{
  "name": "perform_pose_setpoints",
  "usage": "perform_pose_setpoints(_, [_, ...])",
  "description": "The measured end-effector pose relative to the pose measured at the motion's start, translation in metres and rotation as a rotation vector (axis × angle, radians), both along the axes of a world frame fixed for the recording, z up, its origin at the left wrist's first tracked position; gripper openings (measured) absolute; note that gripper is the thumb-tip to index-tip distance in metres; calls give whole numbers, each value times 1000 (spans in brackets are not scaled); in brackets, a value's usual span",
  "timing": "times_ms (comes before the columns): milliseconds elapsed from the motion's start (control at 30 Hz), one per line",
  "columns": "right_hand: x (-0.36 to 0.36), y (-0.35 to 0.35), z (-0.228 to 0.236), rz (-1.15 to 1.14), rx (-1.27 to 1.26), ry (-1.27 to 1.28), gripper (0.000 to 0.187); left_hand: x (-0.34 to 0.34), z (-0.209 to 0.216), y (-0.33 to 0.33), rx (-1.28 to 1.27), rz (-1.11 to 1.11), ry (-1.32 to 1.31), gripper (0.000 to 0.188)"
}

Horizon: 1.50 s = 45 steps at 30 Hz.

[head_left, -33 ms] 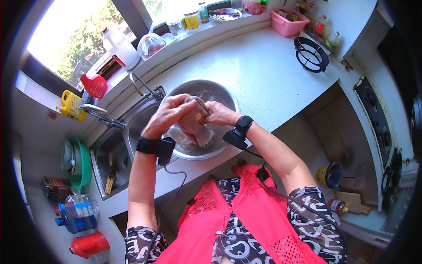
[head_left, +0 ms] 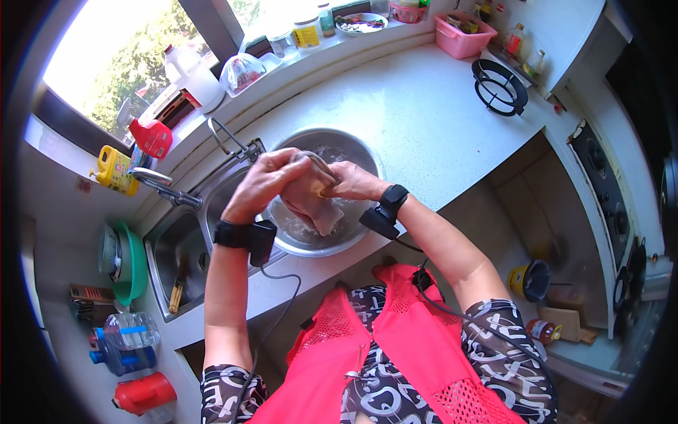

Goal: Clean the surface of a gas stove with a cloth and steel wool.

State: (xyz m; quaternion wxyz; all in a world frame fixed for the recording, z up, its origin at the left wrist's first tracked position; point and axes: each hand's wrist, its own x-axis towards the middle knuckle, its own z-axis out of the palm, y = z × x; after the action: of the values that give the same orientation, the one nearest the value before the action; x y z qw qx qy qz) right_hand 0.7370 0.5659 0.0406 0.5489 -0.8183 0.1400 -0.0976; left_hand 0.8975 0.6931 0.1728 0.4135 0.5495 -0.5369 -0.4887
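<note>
Over a round metal basin (head_left: 371, 159), both hands hold a soft, pale pink piece of raw meat (head_left: 309, 201) with a yellowish patch near its upper right; its exact kind is unclear. My left hand (head_left: 263, 178) grips its upper left edge, the fingers bent round it. At the upper right, my right hand (head_left: 354, 181) pinches it with fingers partly hidden behind it. The lower end hangs down over cloudy water (head_left: 346, 230) in the basin. Each wrist wears a black strap with a small box and a cable.
Left of the basin lies a double steel sink (head_left: 161, 258) with a faucet (head_left: 166, 185) and wooden sticks (head_left: 176, 293). Bottles and jars line the windowsill. A pink bin (head_left: 462, 39) and black pot stand (head_left: 500, 88) are at the far right. A green basin (head_left: 133, 265) stands left.
My left hand has shifted slightly left, and more of the meat shows between the hands. The right hand has barely moved and keeps its hold.
</note>
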Motion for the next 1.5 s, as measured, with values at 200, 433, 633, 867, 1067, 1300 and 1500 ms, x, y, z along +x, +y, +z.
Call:
perform_pose_setpoints(200, [-28,-17,47,-100,316,-104,18,5,32,16,-9,164,230,17])
perform_pose_setpoints(433, [-18,-29,-19,-200,-251,319,23,27,-75,18,118,71,-132,18])
perform_pose_setpoints(633, [-1,24,4,114,-692,550,45,30,-142,35,130,-182,-967,43])
perform_pose_setpoints(867, [22,28,-14,245,-556,502,81,25,-141,22,365,-31,-633,28])
perform_pose_setpoints(1067, [14,21,-12,151,-401,266,65,37,-74,22,220,-59,-72,27])
perform_pose_setpoints(1300, [-11,-13,36,26,-283,24,23,40,-33,18,154,-77,-50,39])
perform_pose_setpoints(1500, [-21,-28,36,46,-129,158,25,57,-48,24,384,-210,-492,61])
